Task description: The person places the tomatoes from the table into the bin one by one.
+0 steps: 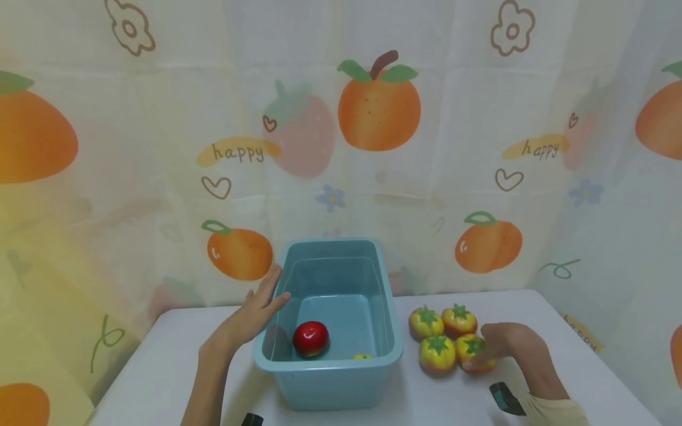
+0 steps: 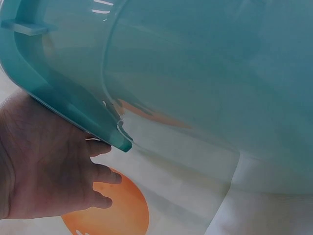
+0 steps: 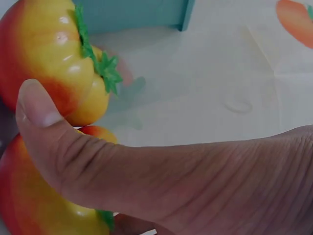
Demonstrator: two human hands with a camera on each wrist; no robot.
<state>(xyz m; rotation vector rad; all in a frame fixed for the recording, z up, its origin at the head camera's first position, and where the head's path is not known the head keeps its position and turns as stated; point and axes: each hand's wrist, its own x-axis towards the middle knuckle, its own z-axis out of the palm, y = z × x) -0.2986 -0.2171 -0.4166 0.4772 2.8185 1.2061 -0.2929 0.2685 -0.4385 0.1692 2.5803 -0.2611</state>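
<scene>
On the left rim of a blue-green plastic bin (image 1: pixel 330 365) rests my left hand (image 1: pixel 250 316), its thumb over the edge. In the left wrist view the fingers of that hand (image 2: pixel 54 161) extend outside the bin wall (image 2: pixel 83 110). To the bin's right, my right hand (image 1: pixel 508 343) holds the near right yellow-red toy tomato (image 1: pixel 466 349), thumb on its near side. The right wrist view shows the thumb (image 3: pixel 44 117) across this toy tomato (image 3: pixel 29 196), with another toy tomato (image 3: pixel 44 54) beside it. The other fingers are mostly hidden.
Three other toy tomatoes (image 1: pixel 437 355) with green tops cluster on the white table (image 1: pixel 426 405). Inside the bin lie a glossy red round fruit (image 1: pixel 311 339) and a yellow thing (image 1: pixel 363 356), mostly hidden by the front wall. A fruit-print curtain (image 1: pixel 426 195) hangs behind the table.
</scene>
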